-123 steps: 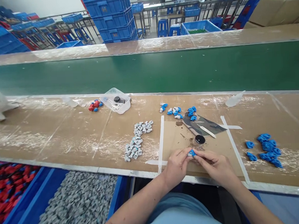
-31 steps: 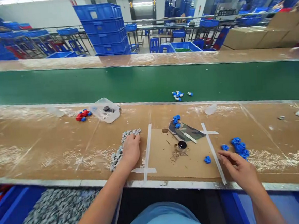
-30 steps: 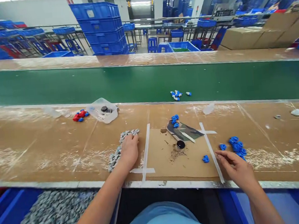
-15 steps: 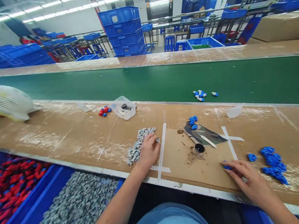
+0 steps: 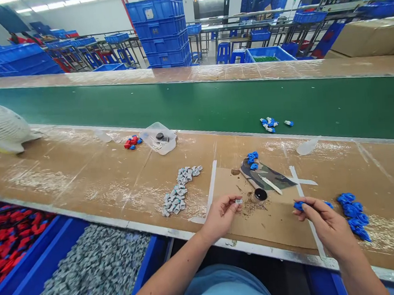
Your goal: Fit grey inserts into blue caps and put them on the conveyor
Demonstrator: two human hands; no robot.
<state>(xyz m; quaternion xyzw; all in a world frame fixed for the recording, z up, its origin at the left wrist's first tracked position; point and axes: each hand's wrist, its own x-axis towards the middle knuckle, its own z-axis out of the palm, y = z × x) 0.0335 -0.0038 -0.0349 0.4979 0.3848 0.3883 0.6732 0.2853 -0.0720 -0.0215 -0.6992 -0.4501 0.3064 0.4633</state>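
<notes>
My left hand [image 5: 221,216] pinches a small grey plastic piece [image 5: 238,201] just left of a small black-topped jar [image 5: 260,195]. My right hand [image 5: 324,224] holds a small blue plastic piece [image 5: 298,205] at its fingertips, over the taped cardboard mat [image 5: 273,223]. A row of grey pieces [image 5: 180,190] lies left of the white tape strip. A heap of blue pieces [image 5: 353,210] lies to the right of my right hand. Two blue pieces [image 5: 252,158] rest on a camouflage cloth [image 5: 269,176] with a white stick on it.
The green conveyor belt [image 5: 194,107] behind the bench carries a small cluster of blue-and-white parts [image 5: 269,124]. A clear tub [image 5: 158,139] and red-blue parts [image 5: 131,142] sit at back left, a white fan [image 5: 0,127] farther left. Bins of grey pieces [image 5: 91,276] and red pieces [image 5: 10,237] stand below.
My left hand lifted a grey piece from the row and brought it right toward the jar. My right hand picked up a blue piece from the mat and raised it.
</notes>
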